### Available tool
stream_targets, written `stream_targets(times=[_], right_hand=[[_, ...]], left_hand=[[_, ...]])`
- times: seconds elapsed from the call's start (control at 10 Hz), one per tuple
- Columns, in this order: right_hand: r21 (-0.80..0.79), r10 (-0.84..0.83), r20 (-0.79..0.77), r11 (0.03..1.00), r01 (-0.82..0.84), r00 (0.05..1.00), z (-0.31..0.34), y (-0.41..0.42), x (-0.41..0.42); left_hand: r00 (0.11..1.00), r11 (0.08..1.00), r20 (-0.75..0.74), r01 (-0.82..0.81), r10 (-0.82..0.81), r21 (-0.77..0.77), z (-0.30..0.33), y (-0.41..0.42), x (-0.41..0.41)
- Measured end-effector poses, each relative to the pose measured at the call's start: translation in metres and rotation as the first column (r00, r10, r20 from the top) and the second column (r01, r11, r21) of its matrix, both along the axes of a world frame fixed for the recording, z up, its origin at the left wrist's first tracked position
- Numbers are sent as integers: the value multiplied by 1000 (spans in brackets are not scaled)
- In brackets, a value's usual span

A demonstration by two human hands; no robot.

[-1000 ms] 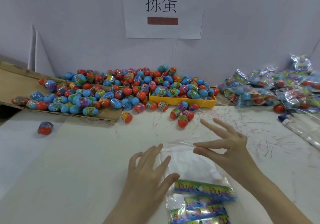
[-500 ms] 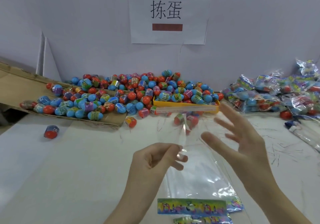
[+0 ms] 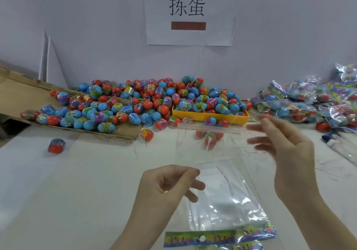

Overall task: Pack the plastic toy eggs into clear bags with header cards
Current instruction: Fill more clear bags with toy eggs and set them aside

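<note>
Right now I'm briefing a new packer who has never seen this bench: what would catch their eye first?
The big heap of blue-and-orange plastic toy eggs along the back wall, spilling over a yellow plastic tray and a brown cardboard sheet. Next, the white paper sign with black characters above it. In front, the left hand pinches a clear plastic bag with a colourful header card, the right hand open beside it.

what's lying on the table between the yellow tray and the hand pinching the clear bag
In the head view, a few loose eggs and the raised clear bag with its flap lie between the yellow tray and the left hand.
</note>
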State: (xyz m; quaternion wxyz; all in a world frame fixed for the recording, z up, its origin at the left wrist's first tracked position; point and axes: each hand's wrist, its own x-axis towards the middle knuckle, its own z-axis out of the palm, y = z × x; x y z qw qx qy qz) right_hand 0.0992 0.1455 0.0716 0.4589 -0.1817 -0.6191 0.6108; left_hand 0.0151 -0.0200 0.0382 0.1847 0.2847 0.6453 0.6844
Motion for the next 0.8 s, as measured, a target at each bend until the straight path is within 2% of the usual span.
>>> stream_targets(times=[0.1,0.2,0.3,0.4,0.5,0.6,0.7,0.8], right_hand=[[704,-193,17,699,125,981,-9,-9,1],[913,-112,93,406,-40,989,-27,-10,-5],[945,-214,167,314,-94,963,-28,16,-11],[895,-758,408,224,-385,508,-20,61,-8],[605,-634,758,596,-528,152,-11,91,5],[339,57,815,760,-554,577,4,92,21],[218,50,768,917,-334,639,2,96,16],[522,-170,822,606,-600,544,2,105,14]], left_hand=[[991,996,-106,-86,82,-28,2,4,1],[981,998,-188,-47,38,-47,8,11,4],[989,999,-146,-15,10,-36,11,12,0],[995,999,-98,-27,23,-36,9,8,-8],[997,999,-74,-37,34,-36,7,6,-11],[997,999,-65,-32,30,-32,6,6,-10],[999,999,-28,-38,38,1,8,5,-10],[998,998,-15,-57,58,32,8,2,-12]])
